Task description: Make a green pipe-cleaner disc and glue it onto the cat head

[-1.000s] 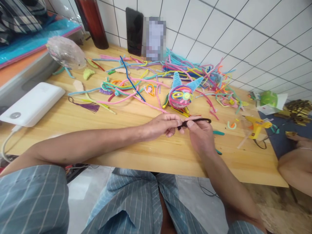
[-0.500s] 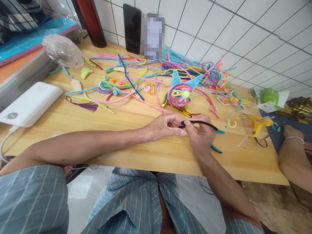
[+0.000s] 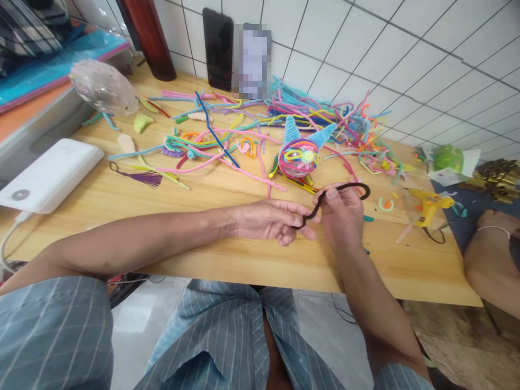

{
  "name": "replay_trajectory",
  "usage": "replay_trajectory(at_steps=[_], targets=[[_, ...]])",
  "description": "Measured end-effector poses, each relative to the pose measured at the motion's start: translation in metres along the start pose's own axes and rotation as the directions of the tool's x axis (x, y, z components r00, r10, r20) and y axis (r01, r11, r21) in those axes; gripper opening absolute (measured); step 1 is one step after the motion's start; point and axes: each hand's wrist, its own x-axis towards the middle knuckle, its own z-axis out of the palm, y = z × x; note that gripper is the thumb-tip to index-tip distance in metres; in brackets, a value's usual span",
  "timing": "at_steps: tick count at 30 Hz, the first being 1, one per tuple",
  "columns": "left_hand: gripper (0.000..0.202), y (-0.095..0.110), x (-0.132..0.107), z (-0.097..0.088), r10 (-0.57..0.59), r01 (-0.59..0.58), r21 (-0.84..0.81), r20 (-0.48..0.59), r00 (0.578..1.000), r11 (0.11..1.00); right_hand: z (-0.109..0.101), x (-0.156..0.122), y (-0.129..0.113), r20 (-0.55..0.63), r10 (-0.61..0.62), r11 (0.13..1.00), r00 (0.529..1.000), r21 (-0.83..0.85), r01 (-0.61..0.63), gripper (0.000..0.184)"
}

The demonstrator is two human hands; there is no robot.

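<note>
A black pipe cleaner [image 3: 350, 187] runs between my two hands, its far part curling into a hook at the right. My left hand [image 3: 270, 221] pinches one bent end between thumb and finger. Farther along, my right hand [image 3: 343, 211] grips the same piece between thumb and fingers. A teal-handled tool [image 3: 368, 219] lies mostly hidden behind my right hand. Just beyond my hands sits a round pipe-cleaner figure [image 3: 299, 157] with two blue pointed ears and a pink and yellow front.
Many coloured pipe cleaners [image 3: 320, 111] are heaped along the tiled wall. A yellow glue gun [image 3: 426, 206] lies at the right, near another person's arm [image 3: 489, 249]. A white power bank [image 3: 52, 173] is at the left, and two phones [image 3: 218, 49] lean on the wall.
My hands have moved apart, stretching the black pipe cleaner between them. Its right end now curves into a hook, and my right hand covers more of the teal-handled tool.
</note>
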Motion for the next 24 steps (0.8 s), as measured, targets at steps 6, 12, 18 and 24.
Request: replay_trajectory(at_steps=[6, 12, 18, 24], targets=[[0.034, 0.004, 0.000, 0.000, -0.029, 0.031, -0.028, 0.070, 0.997, 0.999, -0.004, 0.007, -0.006, -0.036, -0.010, 0.998, 0.999, 0.057, 0.012, 0.035], [0.047, 0.018, -0.003, 0.001, 0.008, 0.007, 0.266, -0.054, 0.999, 0.964, -0.006, 0.007, -0.004, -0.124, -0.156, 0.984, 0.980, -0.101, 0.144, 0.034], [0.047, 0.020, -0.002, 0.014, 0.514, -0.126, 0.760, -0.298, 0.805, 0.638, -0.005, -0.009, 0.003, -0.046, -0.446, 0.763, 0.894, -0.542, 0.353, 0.015], [0.047, -0.003, 0.007, 0.005, 0.365, -0.119, 0.636, -0.270, 0.891, 0.762, 0.005, -0.020, 0.005, 0.200, -0.429, 0.650, 0.881, -0.608, 0.455, 0.008]])
